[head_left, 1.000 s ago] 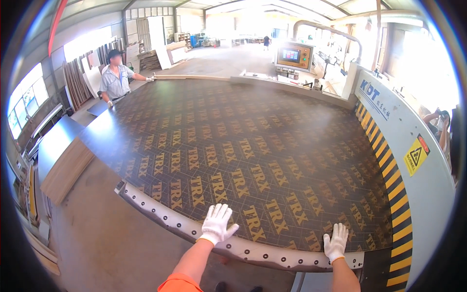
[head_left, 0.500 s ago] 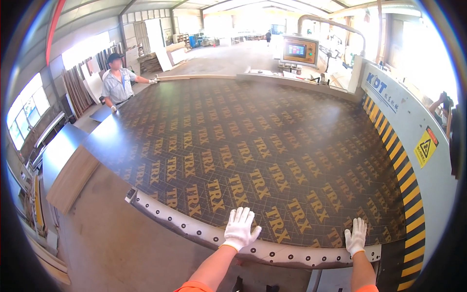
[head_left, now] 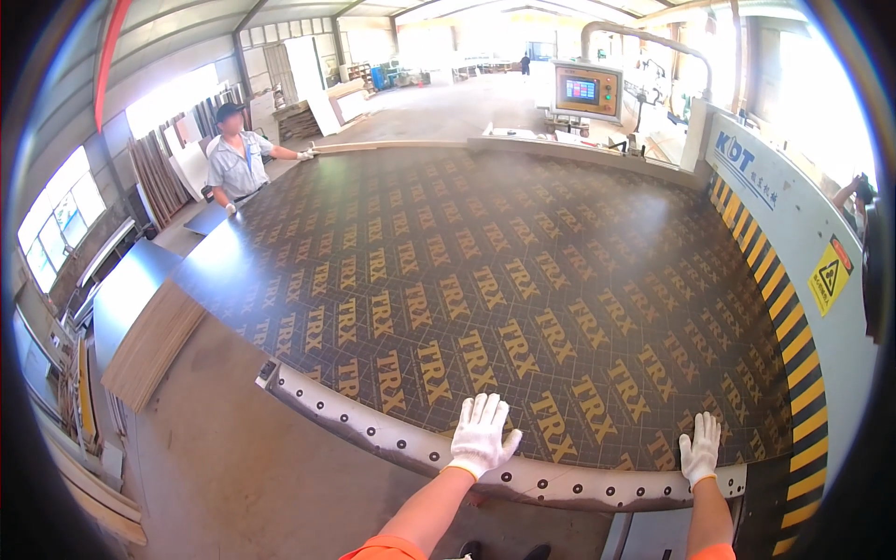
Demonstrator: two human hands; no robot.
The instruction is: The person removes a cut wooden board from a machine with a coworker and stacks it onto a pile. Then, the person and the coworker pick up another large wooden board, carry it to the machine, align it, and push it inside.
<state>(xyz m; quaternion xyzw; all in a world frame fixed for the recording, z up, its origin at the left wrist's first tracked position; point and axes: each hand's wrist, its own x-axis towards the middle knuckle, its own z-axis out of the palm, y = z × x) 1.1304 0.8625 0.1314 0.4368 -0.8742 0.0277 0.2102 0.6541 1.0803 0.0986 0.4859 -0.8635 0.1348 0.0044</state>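
1. Both gloved hands lie flat on the near edge of a large dark panel [head_left: 523, 280] that covers the machine table. The left hand [head_left: 481, 434] has its fingers [head_left: 487, 411] spread wide, palm down. The right hand [head_left: 700, 448] rests nearer the striped guard [head_left: 798, 373], its fingers splayed too, and neither hand grips anything.

2. The panel runs from the perforated metal rail [head_left: 392, 439] under the hands to the far end, where a co-worker [head_left: 238, 163] has one gloved hand at its far corner. It lies flat, with its left side overhanging the table above the floor.

3. Judged from this stance, the step is guiding the sheet across the table. Open palms suit it, since a broad contact spreads pressure and keeps the film face from scuffing.

4. It would be wise to keep both hands pressing evenly. The right hand sits close to the guard, so a skewed push could jam that edge against it.

5. Fingertips are best kept on top of the sheet, clear of the gap between panel and rail, where a sliding edge could nip them.

6. With a second person on the far corner, the pace should match theirs. A sheet this wide is likely to swing if one end leads.

7. Stacked boards [head_left: 149, 341] stand beside the left overhang, near enough to catch a drifting corner.
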